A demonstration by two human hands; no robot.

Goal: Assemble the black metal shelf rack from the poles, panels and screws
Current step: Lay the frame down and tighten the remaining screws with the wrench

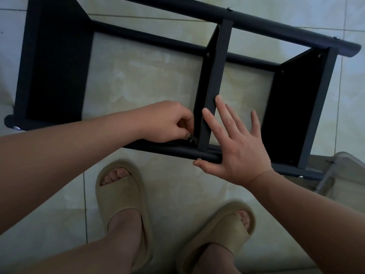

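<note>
The black metal shelf rack (215,80) lies on its side on the tiled floor, three panels joined to its poles. My left hand (167,121) is closed, its fingertips pinching a small dark tool at a screw (191,139) in the middle panel's corner by the near pole (177,150). My right hand (235,143) rests flat with fingers spread; its fingers touch the middle panel's edge and its thumb presses the near pole. A silver screw head (199,159) shows by the thumb.
My feet in beige slippers (122,204) stand just below the rack. A clear plastic container (343,175) sits at the right, by the rack's near end. Glossy pale tiles (148,80) show between the panels.
</note>
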